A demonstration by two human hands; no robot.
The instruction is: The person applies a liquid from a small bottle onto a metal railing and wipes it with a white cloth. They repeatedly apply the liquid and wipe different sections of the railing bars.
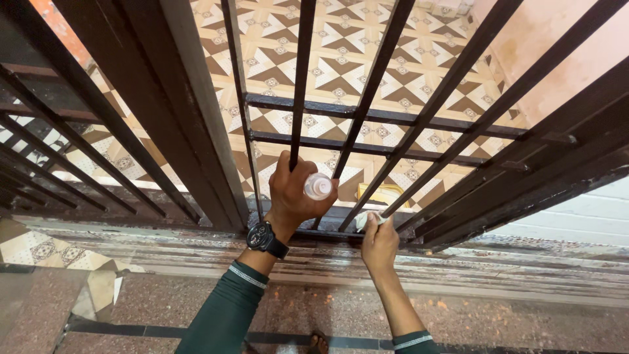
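My left hand grips a small clear bottle with a white cap end toward me, held against a vertical bar of a dark metal gate. A black watch sits on that wrist. My right hand presses a pale cloth on the foot of a neighbouring bar, just above the gate's bottom rail. Both sleeves are dark green.
Beyond the gate lies a patterned brown and cream tile floor, with a yellowish object lying on it behind the bars. A second barred section stands at left. Below me are a worn stone sill and speckled floor.
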